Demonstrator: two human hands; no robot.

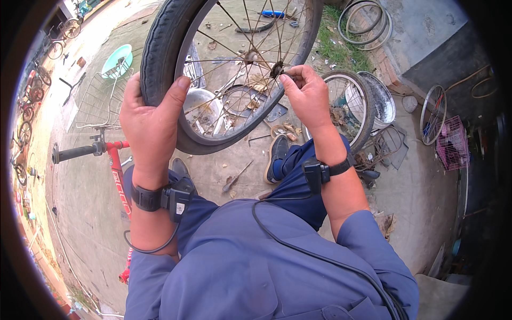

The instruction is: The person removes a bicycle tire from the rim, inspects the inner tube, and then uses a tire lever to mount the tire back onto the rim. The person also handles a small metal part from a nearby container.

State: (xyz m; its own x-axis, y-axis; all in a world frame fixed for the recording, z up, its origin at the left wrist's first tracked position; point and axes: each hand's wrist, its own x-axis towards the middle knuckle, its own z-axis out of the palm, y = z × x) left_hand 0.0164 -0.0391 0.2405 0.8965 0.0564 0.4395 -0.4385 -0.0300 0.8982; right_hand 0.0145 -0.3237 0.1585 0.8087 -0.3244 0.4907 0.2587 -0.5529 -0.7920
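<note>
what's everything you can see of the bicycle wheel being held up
This wire-spoked bicycle wheel has a treaded black rubber tyre, a dull metal rim and a dark, grimy-looking hub. It is raised and tilted above the littered grey ground, its top out of frame. The bare left grip clasps the tyre; the bare right grip seems to pinch the hub's near end.

The grey ground (210,173) carries a white basin (199,97) and leaves (288,129).
</note>
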